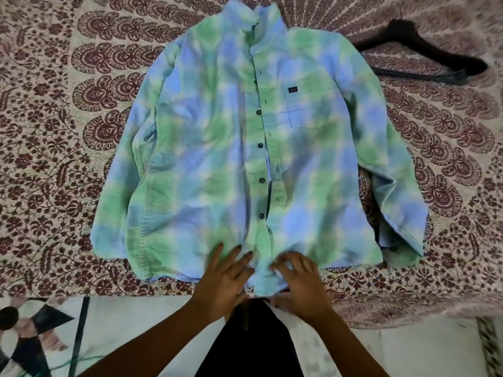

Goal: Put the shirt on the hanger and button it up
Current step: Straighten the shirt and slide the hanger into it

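A green and blue checked shirt (245, 148) lies flat and face up on the bed, collar far from me, sleeves down its sides. Its front placket shows several dark buttons (260, 145), and the two front edges lie close together without being fastened. My left hand (226, 276) rests on the hem left of the placket with fingers spread. On the right side of the placket, my right hand (296, 281) curls its fingers into the hem fabric. A black hanger (424, 54) lies on the bed at the far right, apart from the shirt.
The bed is covered by a cream and maroon patterned sheet (54, 148). Its near edge runs just below my hands. Below it is a pale floor (130, 322) with dark geometric marks at the left.
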Demonstrator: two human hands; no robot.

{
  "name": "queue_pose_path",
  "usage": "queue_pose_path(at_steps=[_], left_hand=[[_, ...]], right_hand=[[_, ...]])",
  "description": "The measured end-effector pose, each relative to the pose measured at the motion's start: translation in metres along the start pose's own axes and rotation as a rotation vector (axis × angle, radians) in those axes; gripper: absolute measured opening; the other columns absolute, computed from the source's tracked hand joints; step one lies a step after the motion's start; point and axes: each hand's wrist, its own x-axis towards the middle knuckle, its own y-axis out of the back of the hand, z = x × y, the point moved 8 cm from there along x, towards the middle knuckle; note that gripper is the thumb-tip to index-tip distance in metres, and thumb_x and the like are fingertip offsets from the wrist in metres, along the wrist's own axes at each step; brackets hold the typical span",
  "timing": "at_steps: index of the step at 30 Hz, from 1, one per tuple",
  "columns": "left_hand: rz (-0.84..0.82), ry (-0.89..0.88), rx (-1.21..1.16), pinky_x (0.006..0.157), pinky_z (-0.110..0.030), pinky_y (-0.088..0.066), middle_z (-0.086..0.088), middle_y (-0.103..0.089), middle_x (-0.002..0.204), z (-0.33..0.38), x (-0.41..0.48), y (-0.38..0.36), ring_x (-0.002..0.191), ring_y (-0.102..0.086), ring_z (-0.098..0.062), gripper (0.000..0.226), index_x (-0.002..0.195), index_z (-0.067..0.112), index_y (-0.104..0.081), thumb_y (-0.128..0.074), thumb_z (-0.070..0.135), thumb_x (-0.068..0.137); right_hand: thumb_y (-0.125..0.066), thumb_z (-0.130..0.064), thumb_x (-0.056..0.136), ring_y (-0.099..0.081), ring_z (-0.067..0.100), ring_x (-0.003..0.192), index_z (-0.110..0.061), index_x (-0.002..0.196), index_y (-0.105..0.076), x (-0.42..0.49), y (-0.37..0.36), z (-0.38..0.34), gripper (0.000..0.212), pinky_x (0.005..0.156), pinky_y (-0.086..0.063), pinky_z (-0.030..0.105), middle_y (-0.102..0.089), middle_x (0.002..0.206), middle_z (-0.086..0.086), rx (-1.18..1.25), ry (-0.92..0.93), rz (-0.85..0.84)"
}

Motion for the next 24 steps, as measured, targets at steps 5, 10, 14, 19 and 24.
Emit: queue_pose_path(at_steps=[5,10,14,19,24], left_hand=[[0.173,0.042,-0.107,0.088,-0.04,-0.034,0.006,-0.065,0.077,-0.009,0.006,0.014,0.075,-0.06,-0.02,0.036,0.076,0.024,-0.065,-0.079,0.009,0.046],[0.325,-0.054,-0.29,0.093,-0.035,-0.032,0.007,-0.055,0.074,-0.009,0.001,0.04,0.078,-0.049,-0.015,0.011,0.072,0.023,-0.053,-0.053,0.016,0.064],[0.145,-0.045,-0.268,0.082,-0.036,-0.035,0.007,-0.058,0.072,-0.013,-0.003,0.018,0.076,-0.055,-0.019,0.018,0.076,0.023,-0.059,-0.049,0.025,0.061],[0.249,0.412,-0.765,0.067,-0.022,-0.04,0.011,-0.065,0.075,-0.029,0.017,0.036,0.07,-0.063,-0.016,0.031,0.096,0.021,-0.064,-0.044,0.04,0.082],[0.061,0.735,-0.935,0.063,-0.027,-0.044,0.008,-0.064,0.075,-0.02,0.053,0.023,0.077,-0.063,-0.014,0.045,0.108,0.025,-0.049,-0.065,0.052,0.077]], right_hand=[[-0.066,-0.016,0.077,-0.059,0.013,0.075,-0.023,0.085,-0.066,0.007,0.031,0.017,0.011,0.067,-0.038,0.019,-0.063,0.082,-0.006,0.285,-0.185,0.234],[-0.036,-0.045,0.091,-0.05,0.0,0.056,-0.029,0.092,-0.04,-0.008,0.083,0.044,0.016,0.049,-0.038,0.017,-0.05,0.071,-0.01,0.777,-0.516,0.738],[-0.041,-0.041,0.091,-0.055,0.009,0.073,-0.016,0.097,-0.057,0.013,0.051,0.0,0.03,0.063,-0.043,0.021,-0.059,0.083,-0.002,0.386,-0.064,0.129],[-0.051,-0.04,0.085,-0.057,0.004,0.089,-0.02,0.096,-0.064,0.003,0.04,0.006,0.026,0.077,-0.044,0.018,-0.066,0.098,-0.006,0.43,-0.074,0.034],[-0.052,0.014,0.075,-0.051,0.029,0.108,-0.002,0.122,-0.052,-0.058,0.085,0.118,0.049,0.09,-0.048,0.036,-0.053,0.119,0.023,0.308,-0.84,0.717]])
